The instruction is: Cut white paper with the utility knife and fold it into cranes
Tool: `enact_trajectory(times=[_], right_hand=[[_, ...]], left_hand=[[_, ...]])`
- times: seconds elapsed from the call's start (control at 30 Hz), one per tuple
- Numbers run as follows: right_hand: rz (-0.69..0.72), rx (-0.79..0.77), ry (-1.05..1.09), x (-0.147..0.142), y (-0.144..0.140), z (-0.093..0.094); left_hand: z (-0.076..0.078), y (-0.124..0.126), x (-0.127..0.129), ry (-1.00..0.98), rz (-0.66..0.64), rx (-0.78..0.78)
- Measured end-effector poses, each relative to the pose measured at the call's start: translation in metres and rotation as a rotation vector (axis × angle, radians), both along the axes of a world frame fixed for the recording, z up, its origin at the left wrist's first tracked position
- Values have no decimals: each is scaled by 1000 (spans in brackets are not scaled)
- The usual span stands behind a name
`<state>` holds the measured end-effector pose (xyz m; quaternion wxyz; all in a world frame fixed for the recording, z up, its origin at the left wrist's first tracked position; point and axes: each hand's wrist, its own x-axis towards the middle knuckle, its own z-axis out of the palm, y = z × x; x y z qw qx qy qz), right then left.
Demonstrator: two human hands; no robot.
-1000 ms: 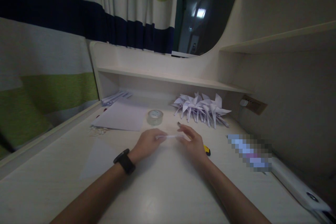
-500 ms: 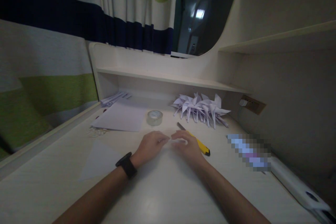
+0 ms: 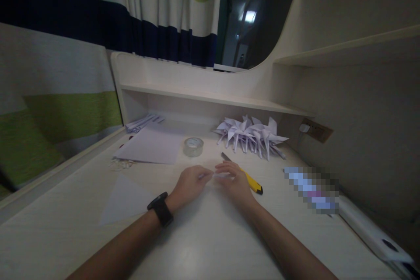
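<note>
My left hand, with a black watch on its wrist, and my right hand meet over the middle of the desk. Between their fingertips they pinch a small, narrow white paper strip, mostly hidden by the fingers. A yellow utility knife with its blade out lies on the desk just beyond my right hand. A roll of clear tape stands a little farther back.
Several folded white paper pinwheels lie at the back under the shelf. White paper sheets sit at back left, a paper triangle at left. A white power strip runs along the right wall.
My hands have drawn closer together; the strip was stretched wide between them a second ago and now shows only a short bit. The knife, earlier mostly covered by my right hand, is now exposed.
</note>
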<state>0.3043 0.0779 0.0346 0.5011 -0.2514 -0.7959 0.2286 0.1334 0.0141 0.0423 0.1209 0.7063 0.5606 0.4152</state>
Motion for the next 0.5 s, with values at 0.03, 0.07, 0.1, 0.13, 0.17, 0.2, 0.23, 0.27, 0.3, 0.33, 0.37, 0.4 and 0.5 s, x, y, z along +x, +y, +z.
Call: enact_trajectory(times=[0.03,0.07,0.1,0.13,0.17,0.2,0.23,0.27,0.3,0.33,0.37,0.4,0.5], right_hand=[[-1,-4,2,0,0,0],[1,-5,4,0,0,0],[5,-5,5,0,0,0],[10,-6,6,0,-1,0],[14,-9,5,0,-1,0],[15,-12,4,0,-1,1],[14,-16,2,0,-1,1],[11,-18,-2,0,-2,1],[7,-17,-9,0,-2,1],[1,-13,-14,-1,-2,1],[-3,-7,-19,-1,-2,1],[-7,0,-23,-1,-2,1],[-23,22,-26,-2,-3,2]], left_hand=[[0,0,0,-4,3,0],[0,0,1,-3,4,0],[-1,0,1,-2,5,3],[-1,0,1,1,4,7],[-2,0,1,3,4,11],[-2,1,1,7,4,13],[-2,1,1,9,6,16],[-3,1,1,11,7,18],[-4,2,1,14,7,18],[-4,2,1,16,6,18],[-5,2,1,18,6,18],[-5,2,1,19,6,20],[-4,1,2,16,1,27]])
